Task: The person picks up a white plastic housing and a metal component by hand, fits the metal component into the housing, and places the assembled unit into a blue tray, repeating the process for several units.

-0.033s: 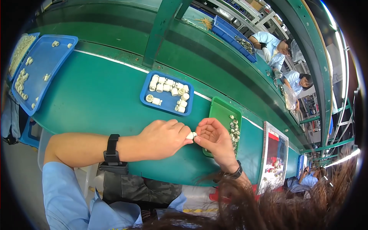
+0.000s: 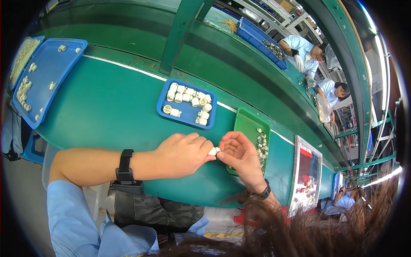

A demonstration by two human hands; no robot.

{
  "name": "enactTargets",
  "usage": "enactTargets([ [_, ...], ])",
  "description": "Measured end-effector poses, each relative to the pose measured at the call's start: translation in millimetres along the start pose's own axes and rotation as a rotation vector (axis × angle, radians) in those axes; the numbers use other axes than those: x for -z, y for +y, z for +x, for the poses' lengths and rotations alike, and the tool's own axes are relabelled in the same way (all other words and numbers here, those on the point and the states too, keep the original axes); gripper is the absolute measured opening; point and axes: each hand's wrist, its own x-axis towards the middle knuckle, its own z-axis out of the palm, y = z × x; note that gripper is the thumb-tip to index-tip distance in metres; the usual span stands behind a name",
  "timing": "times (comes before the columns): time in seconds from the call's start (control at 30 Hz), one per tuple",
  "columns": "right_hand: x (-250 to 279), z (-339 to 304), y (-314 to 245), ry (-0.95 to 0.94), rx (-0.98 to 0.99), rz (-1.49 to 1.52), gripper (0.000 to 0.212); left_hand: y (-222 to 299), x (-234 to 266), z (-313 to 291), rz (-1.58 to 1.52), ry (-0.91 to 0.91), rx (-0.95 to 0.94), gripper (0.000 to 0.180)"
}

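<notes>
My left hand is closed round a small white cylindrical part, which looks like a lamp socket; most of it is hidden by the fingers. At the part's right end, the thumb and forefinger of my right hand pinch a small metal piece, its shape too small to make out. The other right fingers are loosely curled. Beyond my hands, a small blue tray holds several similar white parts. Just behind my right hand, a green tray holds several small metal pieces.
A larger blue tray with scattered white parts lies at the far left of the green table. A green post rises behind the small tray. To the right stands a framed panel. Across the partition, two people handle parts.
My hands and the parts in them have not visibly moved. Across the partition, a co-worker's gloved hand has shifted slightly.
</notes>
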Motion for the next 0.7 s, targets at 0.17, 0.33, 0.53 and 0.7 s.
enactTargets([
  [0.17, -0.8, 1.3, 2.8, 0.008, 0.035, 0.007, 0.042, 1.0, 1.9, 0.9, -0.002, 0.03, -0.032, 0.031],
  [0.33, 0.4, 3.9, 6.7, 0.002, 0.081, -0.007, 0.04, -1.1, 0.6, 0.6, -0.001, 0.048, -0.057, 0.032],
  [0.53, 2.7, 3.3, 9.8, -0.025, 0.105, -0.048, 0.037, -0.2, -3.9, -1.9, -0.02, -0.013, -0.022, 0.028],
  [0.7, 3.9, 5.7, 6.5, -0.052, 0.105, -0.073, 0.035, -1.3, -3.4, -2.0, -0.058, -0.03, -0.007, 0.029],
])
